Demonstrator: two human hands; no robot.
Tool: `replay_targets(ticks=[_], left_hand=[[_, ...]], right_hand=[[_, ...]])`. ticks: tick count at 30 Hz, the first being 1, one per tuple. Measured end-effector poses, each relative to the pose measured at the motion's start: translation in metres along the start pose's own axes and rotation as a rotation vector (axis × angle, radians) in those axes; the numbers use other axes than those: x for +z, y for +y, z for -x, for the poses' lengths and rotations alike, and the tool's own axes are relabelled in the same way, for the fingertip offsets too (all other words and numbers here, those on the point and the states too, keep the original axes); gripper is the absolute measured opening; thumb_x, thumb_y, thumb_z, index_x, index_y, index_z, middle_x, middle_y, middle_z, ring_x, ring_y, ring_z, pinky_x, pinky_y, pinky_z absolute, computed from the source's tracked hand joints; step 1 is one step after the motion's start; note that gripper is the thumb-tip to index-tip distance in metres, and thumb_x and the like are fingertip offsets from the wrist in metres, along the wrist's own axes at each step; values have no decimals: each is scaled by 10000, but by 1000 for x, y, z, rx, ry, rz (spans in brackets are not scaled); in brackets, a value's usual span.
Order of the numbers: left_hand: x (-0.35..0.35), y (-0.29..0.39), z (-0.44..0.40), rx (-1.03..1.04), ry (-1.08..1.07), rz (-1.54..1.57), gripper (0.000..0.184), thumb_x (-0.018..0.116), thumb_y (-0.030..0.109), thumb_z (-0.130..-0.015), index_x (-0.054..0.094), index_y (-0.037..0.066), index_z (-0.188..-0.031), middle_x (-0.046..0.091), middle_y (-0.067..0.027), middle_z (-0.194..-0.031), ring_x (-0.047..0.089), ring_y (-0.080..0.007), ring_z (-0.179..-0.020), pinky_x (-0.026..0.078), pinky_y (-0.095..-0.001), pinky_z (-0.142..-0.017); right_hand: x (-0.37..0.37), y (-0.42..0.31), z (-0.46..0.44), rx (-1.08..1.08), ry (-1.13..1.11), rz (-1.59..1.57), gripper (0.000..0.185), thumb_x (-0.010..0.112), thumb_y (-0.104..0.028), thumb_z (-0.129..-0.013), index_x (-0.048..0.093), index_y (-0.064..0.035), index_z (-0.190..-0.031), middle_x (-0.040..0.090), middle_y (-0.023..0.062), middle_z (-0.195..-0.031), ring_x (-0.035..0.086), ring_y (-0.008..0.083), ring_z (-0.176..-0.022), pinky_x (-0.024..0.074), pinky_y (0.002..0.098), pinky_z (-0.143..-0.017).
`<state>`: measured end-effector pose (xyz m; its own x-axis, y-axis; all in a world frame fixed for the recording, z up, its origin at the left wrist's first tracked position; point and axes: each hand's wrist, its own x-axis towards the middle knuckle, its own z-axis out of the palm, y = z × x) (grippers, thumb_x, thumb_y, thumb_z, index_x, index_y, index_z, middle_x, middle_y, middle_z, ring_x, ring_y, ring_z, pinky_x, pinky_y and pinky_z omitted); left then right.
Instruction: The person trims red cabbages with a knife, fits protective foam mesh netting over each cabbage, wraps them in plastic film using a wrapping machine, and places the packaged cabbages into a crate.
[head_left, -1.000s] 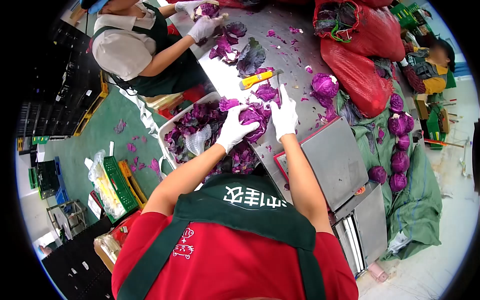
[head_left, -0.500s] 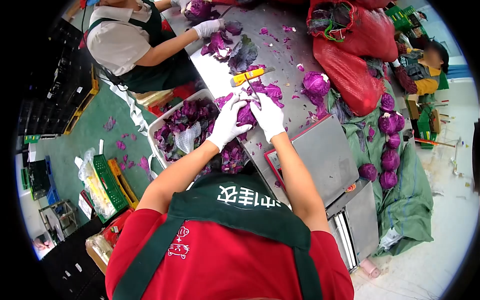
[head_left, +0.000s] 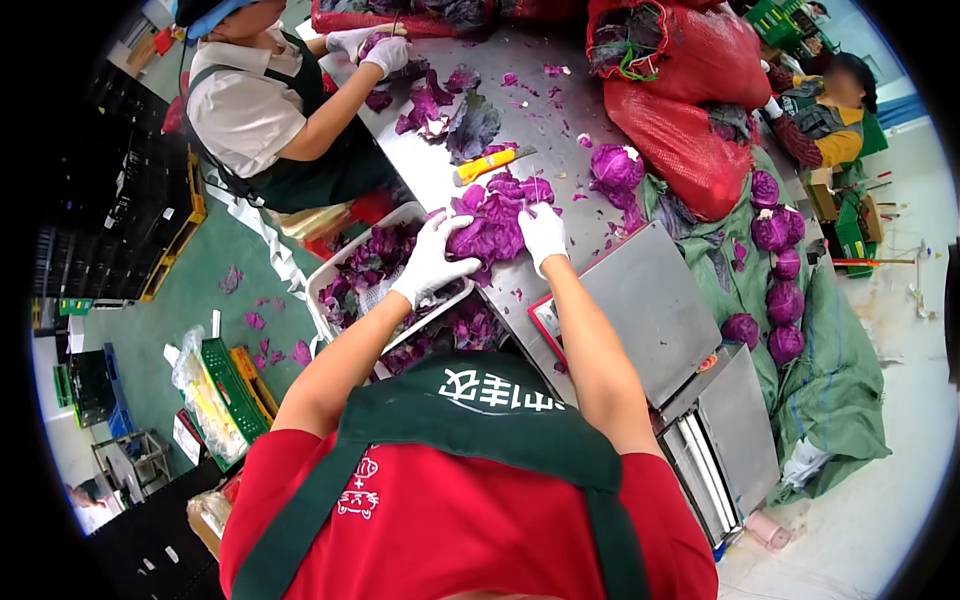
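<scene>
A loose heap of purple cabbage leaves [head_left: 492,228] lies on the metal table's edge between my white-gloved hands. My left hand [head_left: 435,262] cups the heap's left side, thumb and fingers around the outer leaves. On the other side, my right hand [head_left: 543,236] has its fingers bent against the leaves, fingertips partly hidden. Just beyond the heap rests a yellow utility knife [head_left: 485,167], its blade pointing right. Below my left hand stands a white bin [head_left: 318,300] filled with purple leaves.
A trimmed purple cabbage [head_left: 617,168] sits right of the heap, near a metal scale platform [head_left: 640,300]. Red mesh sacks [head_left: 675,140] lie behind. Several cabbages [head_left: 785,302] rest on green sacking [head_left: 830,400]. A co-worker [head_left: 255,110] handles cabbage at the upper left.
My hands have moved apart from around a cabbage head to either side of spread leaves. The co-worker's hands have drawn together. The view has shifted slightly.
</scene>
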<state>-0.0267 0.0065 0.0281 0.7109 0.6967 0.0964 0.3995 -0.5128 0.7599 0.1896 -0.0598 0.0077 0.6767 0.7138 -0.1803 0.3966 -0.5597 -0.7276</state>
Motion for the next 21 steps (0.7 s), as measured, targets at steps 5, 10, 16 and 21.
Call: replay_targets(ticks=[5, 10, 16, 21], left_hand=[[22, 49, -22, -410, 251, 9, 785, 806, 478, -630, 500, 24, -1194, 521, -204, -1195, 483, -355, -1142, 394, -433, -990], [5, 9, -9, -398, 47, 200, 842, 774, 450, -682, 461, 33, -1343, 510, -243, -1273, 530, -347, -1167, 424, -400, -1008], [-37, 12, 9, -745, -35, 1388, 615, 614, 414, -883, 416, 98, -1372, 480, -131, -1370, 523, -283, -1205, 457, -544, -965], [-48, 26, 15, -795, -26, 1699, 564, 589, 358, -901, 420, 73, -1357, 498, -132, -1353, 506, -287, -1236, 463, -564, -971]], right_hand=[[-3, -14, 16, -40, -29, -82, 269, 623, -231, -829, 592, -10, -979, 656, 231, -953, 639, 384, -892, 484, 441, -765], [1, 13, 3, 55, 106, 42, 290, 617, -274, -824, 606, -31, -982, 662, 243, -921, 640, 407, -883, 492, 472, -780], [1, 18, 5, 63, 246, 5, 267, 629, -258, -826, 623, -24, -954, 674, 217, -880, 653, 394, -851, 502, 464, -787], [-37, -42, 32, -267, 375, 157, 503, 682, -244, -808, 515, -106, -1262, 540, 142, -1133, 589, 337, -989, 480, 402, -888]])
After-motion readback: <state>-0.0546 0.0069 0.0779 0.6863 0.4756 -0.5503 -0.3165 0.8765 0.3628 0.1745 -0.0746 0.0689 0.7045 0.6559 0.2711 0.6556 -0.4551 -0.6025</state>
